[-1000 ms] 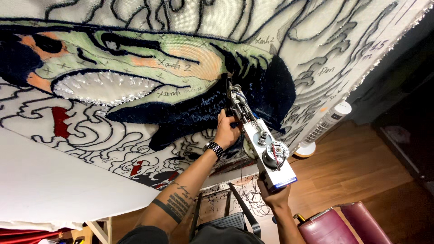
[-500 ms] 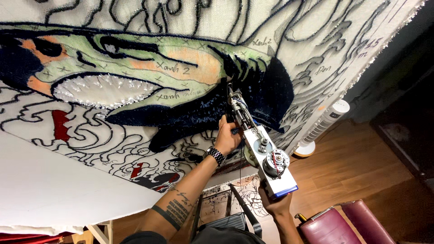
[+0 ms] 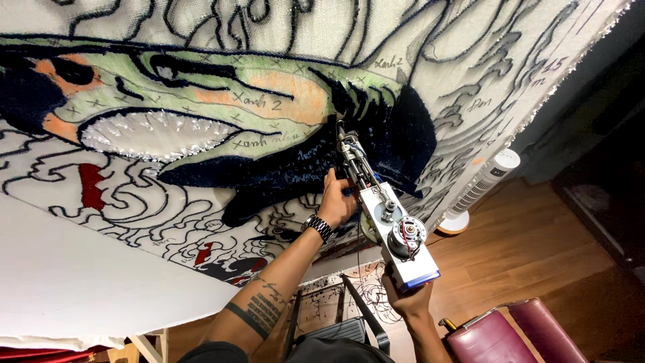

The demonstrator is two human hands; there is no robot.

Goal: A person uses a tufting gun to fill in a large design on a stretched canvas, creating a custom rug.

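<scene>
Against the stretched backing cloth (image 3: 510,60), tufting gun (image 3: 379,208) is pressing its needle into the dark blue patch (image 3: 403,134). Left hand (image 3: 338,202) is gripping the front handle, right hand (image 3: 406,299) the rear grip, fingers closed. Green, orange and white areas are filled; black outlines are waiting bare. Wooden floor (image 3: 537,249), white tower fan (image 3: 480,191), red chair (image 3: 510,333) beyond.

a white tufting gun (image 3: 386,222) with a round grey motor and blue rear edge is tilted, its metal needle tip pressed into the dark navy pile of a stretched cloth (image 3: 201,101) with green, orange and white areas.
</scene>
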